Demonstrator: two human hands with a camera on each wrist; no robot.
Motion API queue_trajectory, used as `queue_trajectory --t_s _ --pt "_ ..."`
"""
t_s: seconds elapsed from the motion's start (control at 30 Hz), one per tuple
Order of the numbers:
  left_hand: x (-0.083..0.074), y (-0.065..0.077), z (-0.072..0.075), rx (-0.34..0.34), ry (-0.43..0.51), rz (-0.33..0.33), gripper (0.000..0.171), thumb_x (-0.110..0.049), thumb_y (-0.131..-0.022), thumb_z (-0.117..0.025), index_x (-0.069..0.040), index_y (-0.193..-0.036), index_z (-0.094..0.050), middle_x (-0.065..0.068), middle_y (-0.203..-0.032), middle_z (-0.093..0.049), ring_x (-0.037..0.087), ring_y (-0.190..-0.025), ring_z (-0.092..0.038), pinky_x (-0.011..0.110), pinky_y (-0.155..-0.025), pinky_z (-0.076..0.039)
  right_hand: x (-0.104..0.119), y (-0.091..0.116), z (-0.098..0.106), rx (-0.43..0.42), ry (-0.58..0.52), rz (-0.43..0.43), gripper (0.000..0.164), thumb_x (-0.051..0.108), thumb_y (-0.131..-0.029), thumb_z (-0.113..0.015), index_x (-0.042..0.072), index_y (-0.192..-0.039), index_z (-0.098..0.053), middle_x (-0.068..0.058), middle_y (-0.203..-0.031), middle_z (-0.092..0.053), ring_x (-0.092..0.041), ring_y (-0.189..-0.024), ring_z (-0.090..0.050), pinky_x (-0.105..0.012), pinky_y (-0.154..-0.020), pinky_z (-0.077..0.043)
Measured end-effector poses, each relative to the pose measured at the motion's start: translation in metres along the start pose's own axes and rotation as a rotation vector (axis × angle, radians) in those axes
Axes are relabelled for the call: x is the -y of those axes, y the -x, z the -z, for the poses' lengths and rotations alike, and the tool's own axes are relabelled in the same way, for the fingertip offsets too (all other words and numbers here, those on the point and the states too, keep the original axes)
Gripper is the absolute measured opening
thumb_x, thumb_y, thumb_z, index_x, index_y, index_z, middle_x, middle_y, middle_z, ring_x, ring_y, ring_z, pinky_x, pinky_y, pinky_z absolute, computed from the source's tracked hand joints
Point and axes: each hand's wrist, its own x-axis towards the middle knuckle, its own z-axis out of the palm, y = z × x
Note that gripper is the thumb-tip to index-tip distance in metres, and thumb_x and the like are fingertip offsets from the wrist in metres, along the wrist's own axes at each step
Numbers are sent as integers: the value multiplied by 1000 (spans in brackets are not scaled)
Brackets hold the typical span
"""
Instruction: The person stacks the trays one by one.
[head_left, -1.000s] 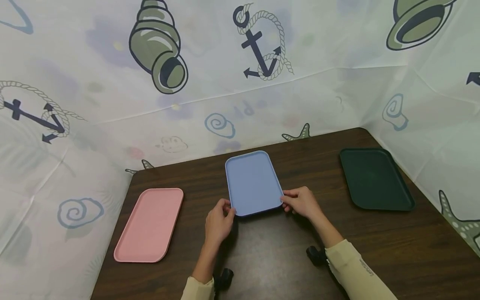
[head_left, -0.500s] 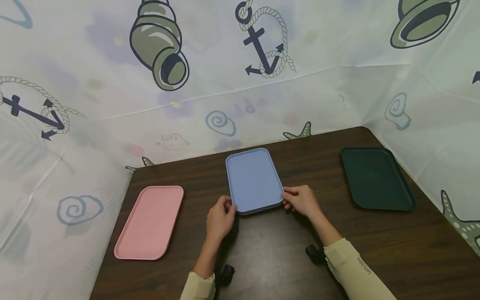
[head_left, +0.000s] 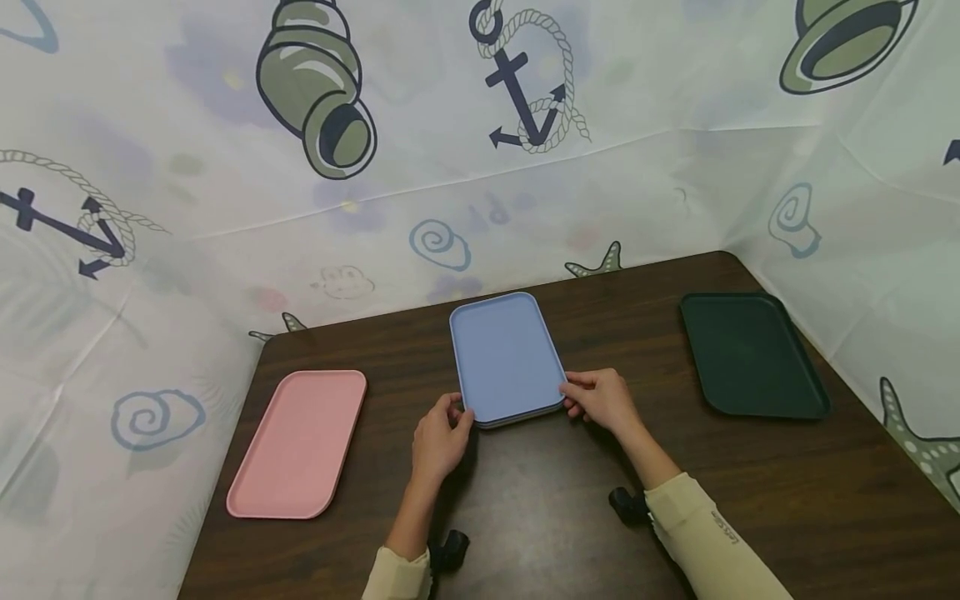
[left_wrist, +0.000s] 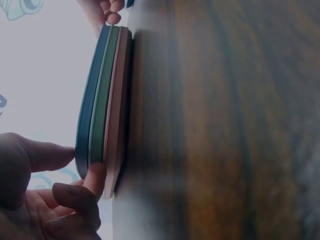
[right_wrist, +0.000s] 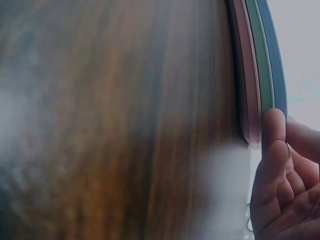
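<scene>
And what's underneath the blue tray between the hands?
Under the blue tray, the edges of a green tray and then a pink tray show. Their upper faces are covered; I can't tell what the dark strip below is.

1. From my head, the view looks forward and down, the farthest back, taking in the table (head_left: 570, 533), the cloth (head_left: 420, 108) behind, my left hand (head_left: 437, 442) and right hand (head_left: 606, 402).
2. My left wrist's view, turned sideways, skims low past my left hand, close to the stack (left_wrist: 100, 100).
3. My right wrist's view is sideways too, close behind my right hand.
4. Both wrist views share the stack's right end; my head's view sees its top.
</scene>
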Motion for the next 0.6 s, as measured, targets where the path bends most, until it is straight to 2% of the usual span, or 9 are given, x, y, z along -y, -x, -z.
queue_trajectory --t_s 0.17,0.37,0.5,0.6 --pt "2 3 2 22 -1 -3 38 -27 -92 -67 -11 -127 -63 -5 -83 -65 15 -68 -51 35 -63 -40 -1 0 -3 10 -10 -19 35 16 -93 -69 -2 -123 -66 -10 -74 -72 -19 -59 -68 -30 -49 -50" --pt "6 12 4 67 2 -6 43 -28 -93 -66 -8 -131 -62 -3 -86 -66 15 -65 -49 34 -59 -38 -6 4 2 65 -54 -34 36 16 -100 -57 -5 -129 -60 -15 -79 -71 -22 -63 -69 -32 -49 -51" --pt "9 21 6 78 9 -10 41 -27 -93 -67 -9 -129 -63 -3 -87 -66 14 -65 -50 34 -60 -39 -12 15 22 104 -87 -53 41 20 -101 -56 -8 -132 -56 -15 -83 -72 -23 -66 -70 -33 -52 -52" --pt "8 29 9 75 13 -5 38 -26 -93 -67 -10 -126 -65 -4 -86 -66 13 -63 -49 33 -60 -40 -19 29 52 104 -95 -57 47 25 -101 -57 -9 -134 -53 -15 -88 -72 -22 -70 -70 -33 -55 -53"
